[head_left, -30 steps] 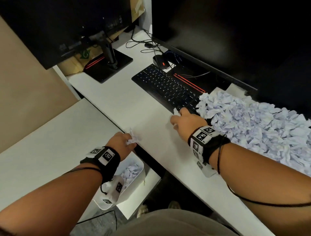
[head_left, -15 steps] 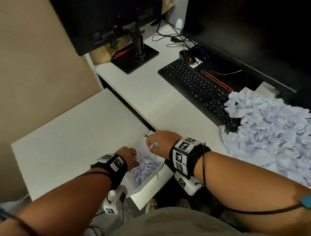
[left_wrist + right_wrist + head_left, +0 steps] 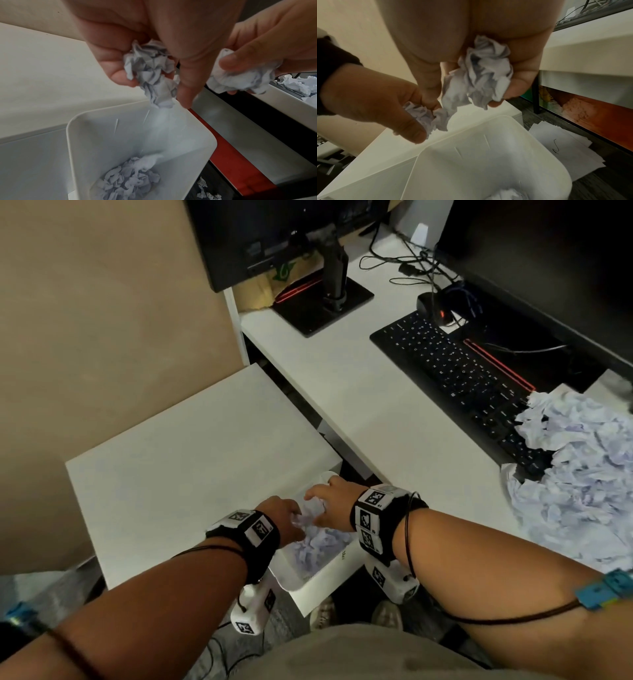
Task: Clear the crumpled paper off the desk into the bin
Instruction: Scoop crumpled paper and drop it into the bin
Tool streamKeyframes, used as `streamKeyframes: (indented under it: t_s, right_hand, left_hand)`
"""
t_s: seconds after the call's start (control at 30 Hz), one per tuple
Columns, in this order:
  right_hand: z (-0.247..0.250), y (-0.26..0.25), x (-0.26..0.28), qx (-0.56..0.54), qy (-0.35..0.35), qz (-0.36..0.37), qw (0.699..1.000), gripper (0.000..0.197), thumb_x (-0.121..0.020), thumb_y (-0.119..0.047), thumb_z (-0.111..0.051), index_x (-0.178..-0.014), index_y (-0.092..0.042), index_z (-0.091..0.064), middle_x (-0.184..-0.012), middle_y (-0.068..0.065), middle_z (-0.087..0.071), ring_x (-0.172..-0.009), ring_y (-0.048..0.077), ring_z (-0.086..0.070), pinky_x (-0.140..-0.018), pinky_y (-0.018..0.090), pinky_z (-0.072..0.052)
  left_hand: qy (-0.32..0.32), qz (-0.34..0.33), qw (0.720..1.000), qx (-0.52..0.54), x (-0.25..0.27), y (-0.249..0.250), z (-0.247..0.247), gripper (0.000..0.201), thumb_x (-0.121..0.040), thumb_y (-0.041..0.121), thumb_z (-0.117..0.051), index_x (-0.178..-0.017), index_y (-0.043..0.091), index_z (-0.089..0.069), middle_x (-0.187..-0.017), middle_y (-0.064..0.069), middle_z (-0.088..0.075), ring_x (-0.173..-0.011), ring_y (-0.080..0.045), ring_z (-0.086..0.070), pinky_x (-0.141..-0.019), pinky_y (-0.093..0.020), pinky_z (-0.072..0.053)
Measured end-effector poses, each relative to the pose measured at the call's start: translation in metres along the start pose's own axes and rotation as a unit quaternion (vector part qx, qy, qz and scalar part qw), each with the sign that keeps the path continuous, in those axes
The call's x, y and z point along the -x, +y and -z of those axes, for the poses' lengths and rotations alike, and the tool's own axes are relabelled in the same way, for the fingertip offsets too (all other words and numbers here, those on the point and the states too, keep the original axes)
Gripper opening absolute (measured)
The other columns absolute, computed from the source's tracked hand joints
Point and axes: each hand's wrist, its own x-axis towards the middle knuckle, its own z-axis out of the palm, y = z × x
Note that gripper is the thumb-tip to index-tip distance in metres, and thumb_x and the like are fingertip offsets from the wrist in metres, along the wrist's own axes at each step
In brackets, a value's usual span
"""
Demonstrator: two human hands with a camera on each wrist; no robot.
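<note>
Crumpled paper (image 3: 150,75) pinched in left hand (image 3: 145,40) fingers (image 3: 187,86), another wad (image 3: 481,75) in right hand (image 3: 471,40), over bin (image 3: 72,135).

Dim indoor light, warm cast. Head view soft, corners dark, straight edges bowed by wide lens. Wrist views blurred close up, noisy in shadows.

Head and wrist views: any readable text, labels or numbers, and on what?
None can be read.
Bin: small dark print on the outer wall, too blurred.
Keyboard: key legends too small.
Wristbands: square black-and-white code tags, no words.
Loose sheets on the floor: a pen scrawl, not legible.
</note>
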Motion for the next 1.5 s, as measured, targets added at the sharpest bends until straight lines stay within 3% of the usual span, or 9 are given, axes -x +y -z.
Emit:
streamKeyframes:
  t_s: [0.1, 0.27, 0.5, 0.7, 0.83, 1.03, 1.17, 1.33, 1.5]
  right_hand:
    - [-0.007, -0.004, -0.004, 0.003, -0.003, 0.013, 1.0, 0.062, -0.084, -0.049, -0.06, -0.141, -0.04, -0.036, -0.143, 0.01, -0.033, -0.121, 0.029, -0.05, -0.101, 0.034, -0.041]
    - [-0.011, -0.005, -0.01, 0.02, -0.022, 0.019, 0.999, 0.07, -0.085, -0.043, -0.063, -0.144, -0.047, -0.024, -0.154, 0.006, -0.019, -0.134, 0.032, -0.037, -0.11, 0.037, -0.034]
    - [-0.008, 0.005, -0.006, 0.025, -0.023, -0.005, 0.999, 0.066, -0.09, -0.037, -0.058, -0.147, -0.035, -0.025, -0.147, 0.008, -0.031, -0.128, 0.031, -0.043, -0.104, 0.035, -0.04]
    - [0.0, 0.021, 0.008, -0.006, -0.028, -0.033, 0.999, 0.058, -0.092, -0.032, -0.056, -0.145, -0.024, -0.033, -0.145, 0.007, -0.039, -0.129, 0.024, -0.044, -0.104, 0.031, -0.037]
    - [0.007, 0.034, 0.022, -0.035, -0.012, -0.052, 0.998, 0.051, -0.09, -0.035, -0.057, -0.138, -0.023, -0.044, -0.135, 0.003, -0.051, -0.122, 0.019, -0.049, -0.101, 0.027, -0.038]
    - [0.032, 0.059, 0.061, -0.15, 0.096, -0.052, 0.983, 0.032, -0.084, -0.027, -0.066, -0.115, -0.022, -0.063, -0.099, -0.003, -0.064, -0.089, 0.008, -0.054, -0.084, 0.021, -0.043]
    - [0.053, 0.093, 0.092, -0.116, 0.183, -0.108, 0.97, 0.026, -0.086, -0.028, -0.061, -0.111, -0.024, -0.064, -0.104, -0.003, -0.065, -0.096, 0.014, -0.058, -0.087, 0.025, -0.045]
    - [0.072, 0.144, 0.133, -0.008, 0.205, -0.25, 0.946, 0.037, -0.085, -0.038, -0.058, -0.121, -0.027, -0.057, -0.125, 0.002, -0.052, -0.114, 0.024, -0.052, -0.086, 0.031, -0.043]
    - [0.07, 0.179, 0.172, 0.005, 0.196, -0.318, 0.927, 0.032, -0.088, -0.033, -0.054, -0.119, -0.027, -0.058, -0.12, 0.003, -0.049, -0.108, 0.025, -0.054, -0.08, 0.032, -0.045]
  left_hand:
    - [-0.004, -0.008, 1.0, 0.009, -0.001, -0.004, -0.002, 0.048, -0.075, 0.037, -0.071, -0.12, 0.024, -0.059, -0.119, -0.004, -0.058, -0.107, -0.023, -0.059, -0.085, -0.028, -0.046]
    - [-0.009, -0.013, 0.999, 0.032, -0.002, -0.007, -0.006, 0.058, -0.074, 0.037, -0.073, -0.127, 0.025, -0.051, -0.125, -0.004, -0.053, -0.112, -0.022, -0.057, -0.092, -0.03, -0.047]
    - [-0.027, -0.029, 0.999, 0.033, -0.005, -0.003, -0.009, 0.067, -0.076, 0.036, -0.07, -0.136, 0.03, -0.042, -0.132, -0.004, -0.046, -0.118, -0.023, -0.053, -0.097, -0.032, -0.045]
    - [-0.033, -0.044, 0.998, 0.029, -0.009, 0.003, -0.009, 0.075, -0.079, 0.037, -0.07, -0.143, 0.032, -0.031, -0.144, -0.004, -0.036, -0.129, -0.023, -0.043, -0.103, -0.031, -0.038]
    - [0.016, -0.063, 0.997, 0.046, -0.01, 0.018, 0.004, 0.061, -0.083, 0.031, -0.066, -0.138, 0.027, -0.039, -0.14, -0.006, -0.04, -0.125, -0.024, -0.045, -0.102, -0.03, -0.037]
    - [0.139, -0.143, 0.977, 0.08, -0.014, 0.07, 0.04, 0.053, -0.082, 0.024, -0.062, -0.133, 0.024, -0.045, -0.139, -0.005, -0.04, -0.128, -0.027, -0.039, -0.106, -0.032, -0.027]
    - [0.191, -0.188, 0.96, 0.084, -0.014, 0.117, 0.058, 0.05, -0.081, 0.022, -0.064, -0.129, 0.024, -0.049, -0.133, -0.003, -0.043, -0.124, -0.027, -0.039, -0.106, -0.031, -0.027]
    - [0.164, -0.247, 0.954, 0.056, -0.009, 0.177, 0.059, 0.048, -0.081, 0.025, -0.063, -0.127, 0.029, -0.048, -0.135, 0.001, -0.041, -0.126, -0.025, -0.031, -0.102, -0.035, -0.036]
    - [0.091, -0.295, 0.951, -0.013, -0.005, 0.23, 0.042, 0.046, -0.082, 0.027, -0.061, -0.127, 0.031, -0.048, -0.137, 0.002, -0.04, -0.128, -0.024, -0.032, -0.101, -0.038, -0.039]
